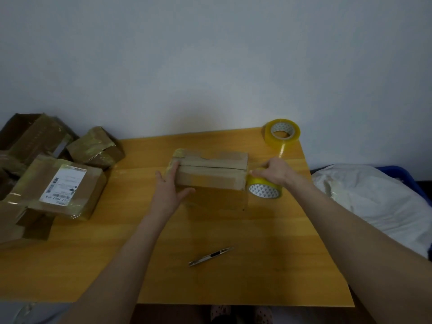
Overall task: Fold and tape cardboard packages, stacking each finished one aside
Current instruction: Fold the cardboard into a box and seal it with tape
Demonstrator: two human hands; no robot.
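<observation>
- The pile of brown taped cardboard parcels (35, 146) runs off the left edge; how many lie there I cannot tell
- The print on the white shipping label (62, 185) is too small to read
- The right hand (274, 171) covers the top of the yellow roll of packing tape (264, 188); its fingertips are hidden
- The blue plastic bin (397, 171) is mostly buried under a white plastic sack (374, 202), itself cut by the right edge
- Whether the slim metal utility knife (210, 256) has its blade out is too small to tell
- Dotted shapes (240, 313) below the table are dark and cut off
</observation>
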